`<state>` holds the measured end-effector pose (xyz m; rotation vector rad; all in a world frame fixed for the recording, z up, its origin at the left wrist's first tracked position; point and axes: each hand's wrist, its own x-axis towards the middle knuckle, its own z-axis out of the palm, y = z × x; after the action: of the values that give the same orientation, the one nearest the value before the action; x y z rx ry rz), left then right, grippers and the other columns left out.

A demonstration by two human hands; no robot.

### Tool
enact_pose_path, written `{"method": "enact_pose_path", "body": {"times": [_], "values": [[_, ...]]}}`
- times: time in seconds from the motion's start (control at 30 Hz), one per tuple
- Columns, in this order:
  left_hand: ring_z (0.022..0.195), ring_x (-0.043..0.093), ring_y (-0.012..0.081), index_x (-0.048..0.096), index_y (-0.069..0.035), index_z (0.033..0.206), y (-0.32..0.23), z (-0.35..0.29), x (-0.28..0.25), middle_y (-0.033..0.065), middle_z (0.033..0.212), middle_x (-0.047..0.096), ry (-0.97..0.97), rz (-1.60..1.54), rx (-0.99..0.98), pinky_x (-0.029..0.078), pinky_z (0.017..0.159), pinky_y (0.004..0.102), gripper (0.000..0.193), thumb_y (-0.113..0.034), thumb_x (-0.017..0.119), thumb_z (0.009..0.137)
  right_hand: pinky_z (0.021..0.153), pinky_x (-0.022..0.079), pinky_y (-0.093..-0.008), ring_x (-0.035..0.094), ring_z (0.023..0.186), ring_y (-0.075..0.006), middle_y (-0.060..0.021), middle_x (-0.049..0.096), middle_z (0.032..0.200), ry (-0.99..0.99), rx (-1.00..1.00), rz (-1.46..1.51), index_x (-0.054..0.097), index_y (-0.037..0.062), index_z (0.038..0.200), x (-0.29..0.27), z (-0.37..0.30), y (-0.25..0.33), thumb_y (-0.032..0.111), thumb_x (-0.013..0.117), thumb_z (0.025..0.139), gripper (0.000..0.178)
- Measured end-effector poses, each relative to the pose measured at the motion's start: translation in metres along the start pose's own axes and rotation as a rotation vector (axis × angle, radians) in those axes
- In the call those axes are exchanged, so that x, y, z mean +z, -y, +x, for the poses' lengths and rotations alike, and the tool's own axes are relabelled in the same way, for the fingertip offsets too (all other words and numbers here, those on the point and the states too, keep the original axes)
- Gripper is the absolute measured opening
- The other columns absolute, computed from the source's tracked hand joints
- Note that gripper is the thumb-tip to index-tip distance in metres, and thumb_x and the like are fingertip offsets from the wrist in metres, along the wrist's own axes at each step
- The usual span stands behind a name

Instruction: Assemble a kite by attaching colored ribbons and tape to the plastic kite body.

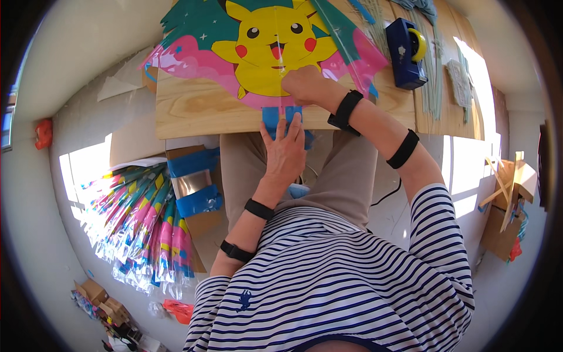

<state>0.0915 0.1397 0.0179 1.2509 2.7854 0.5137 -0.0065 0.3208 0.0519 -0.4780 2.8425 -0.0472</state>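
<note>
A kite point(275, 53) of thin printed plastic lies across the table, with a yellow cartoon figure on green and pink. A thin, pale line runs down its middle. My left hand point(285, 146) rests flat at the table's near edge, fingers stretched over the blue tail strips point(271, 117) at the kite's lower end. Above it, my right hand point(309, 85) is closed in a fist on the lower part of the yellow figure. Whatever its fingers hold is hidden beneath them.
A blue tape dispenser point(404, 56) with yellow tape stands right of the kite. Thin rods point(433, 82) and a clear plastic box point(459, 82) lie beyond it. On the left, many folded kites point(141, 223) fan out beside a cardboard box point(196, 182) with blue tape.
</note>
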Motion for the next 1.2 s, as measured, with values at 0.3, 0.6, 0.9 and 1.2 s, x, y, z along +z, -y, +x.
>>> {"method": "enact_pose_path", "body": {"times": [0.3,0.6,0.9,1.2], "values": [[0.129,0.042,0.0314,0.055,-0.001,0.132,-0.001,0.0,0.0,0.006,0.15,0.041,0.001,0.008,0.002,0.021,0.109,0.0698,0.07,-0.018,0.081,0.069,0.062,0.055,-0.0441,0.071,0.081,-0.0331,-0.0154,0.07,0.086,-0.249,0.168,0.062,0.071,0.0054,0.09,-0.016,0.002,-0.015,0.012,0.065,0.076,0.016],[0.13,0.041,0.0325,0.054,0.0,0.133,-0.003,0.0,0.003,0.0068,0.149,0.04,-0.006,0.014,0.002,0.021,0.109,0.0697,0.072,-0.018,0.082,0.069,0.068,0.053,-0.0466,0.067,0.08,-0.0371,-0.0145,0.069,0.084,-0.358,0.316,0.371,0.068,0.0062,0.081,0.045,-0.034,0.005,0.022,0.073,0.072,0.019],[0.131,0.041,0.0335,0.054,0.0,0.133,-0.004,-0.002,0.001,0.0071,0.149,0.04,-0.001,-0.004,0.002,0.02,0.109,0.071,0.073,-0.017,0.082,0.068,0.071,0.053,-0.0456,0.068,0.083,-0.036,-0.0137,0.071,0.083,-0.406,0.597,0.477,0.071,0.0074,0.08,0.051,-0.017,0.012,0.031,0.082,0.068,0.029],[0.133,0.04,0.0326,0.053,-0.001,0.135,-0.003,-0.005,0.006,0.0084,0.145,0.042,0.002,0.014,-0.015,0.019,0.108,0.0729,0.075,-0.02,0.083,0.068,0.072,0.054,-0.0479,0.068,0.086,-0.0369,-0.0163,0.07,0.085,-0.366,0.612,0.577,0.069,0.0042,0.08,0.053,-0.044,0.029,0.029,0.076,0.072,0.027]]}}
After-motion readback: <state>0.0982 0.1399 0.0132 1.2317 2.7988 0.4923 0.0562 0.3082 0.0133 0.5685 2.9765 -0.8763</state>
